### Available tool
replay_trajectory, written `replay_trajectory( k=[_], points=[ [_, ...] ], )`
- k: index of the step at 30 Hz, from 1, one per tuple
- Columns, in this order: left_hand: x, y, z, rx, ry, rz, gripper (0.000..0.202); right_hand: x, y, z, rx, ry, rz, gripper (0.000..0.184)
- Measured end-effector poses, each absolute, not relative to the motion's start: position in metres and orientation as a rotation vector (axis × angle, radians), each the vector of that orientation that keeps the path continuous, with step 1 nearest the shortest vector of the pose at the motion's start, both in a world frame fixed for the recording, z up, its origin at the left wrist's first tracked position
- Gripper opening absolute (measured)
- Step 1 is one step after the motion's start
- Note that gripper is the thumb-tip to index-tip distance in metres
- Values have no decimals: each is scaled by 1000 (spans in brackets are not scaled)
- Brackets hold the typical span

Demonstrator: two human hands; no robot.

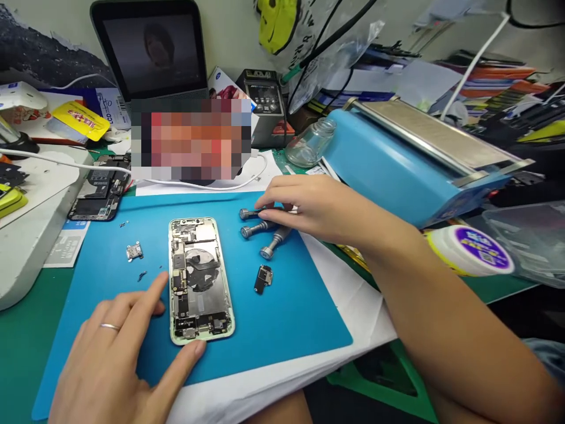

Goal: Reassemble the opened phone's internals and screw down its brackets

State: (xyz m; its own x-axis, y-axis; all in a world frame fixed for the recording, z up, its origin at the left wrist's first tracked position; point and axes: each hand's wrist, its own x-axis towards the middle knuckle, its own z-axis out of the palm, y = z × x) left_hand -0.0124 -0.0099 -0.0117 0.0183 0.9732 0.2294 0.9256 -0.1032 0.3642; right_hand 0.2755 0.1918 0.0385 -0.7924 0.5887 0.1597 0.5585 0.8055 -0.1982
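Observation:
An opened smartphone (pixel 205 306) with a pale green frame lies on the blue mat (pixel 282 330), its circuit boards and bare metal inside showing. My left hand (pixel 119 347) is spread at its lower left, thumb at the bottom edge and index fingertip by the left side. Over three grey screwdrivers (pixel 274 240) right of the phone, my right hand (pixel 304 203) has its fingers closed around the rearmost one. A small black-and-silver part (pixel 263 279) rests below the screwdrivers. Left of the phone are a small metal plate (pixel 135 251) and tiny screws (pixel 142 275).
A blue machine (pixel 375 159) with a metal top stands at right, beside a glass jar (pixel 311 141) and a white tub (pixel 470 250). Another disassembled phone (pixel 100 188) lies back left. A white cable (pixel 194 184) crosses behind the mat. A screen (pixel 152 53) stands at the back.

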Motion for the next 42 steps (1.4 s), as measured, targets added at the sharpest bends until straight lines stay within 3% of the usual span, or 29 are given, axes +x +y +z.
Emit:
replay_trajectory(
  k=[32, 42],
  points=[
    [-9, -9, -12, 2250, 1945, 638, 66, 265, 199, 22, -526, -2677, 187, 10],
    [-12, -11, -7, 2230, 1938, 623, 65, 260, 180, 19, -817, -2310, 240, 12]
  ],
)
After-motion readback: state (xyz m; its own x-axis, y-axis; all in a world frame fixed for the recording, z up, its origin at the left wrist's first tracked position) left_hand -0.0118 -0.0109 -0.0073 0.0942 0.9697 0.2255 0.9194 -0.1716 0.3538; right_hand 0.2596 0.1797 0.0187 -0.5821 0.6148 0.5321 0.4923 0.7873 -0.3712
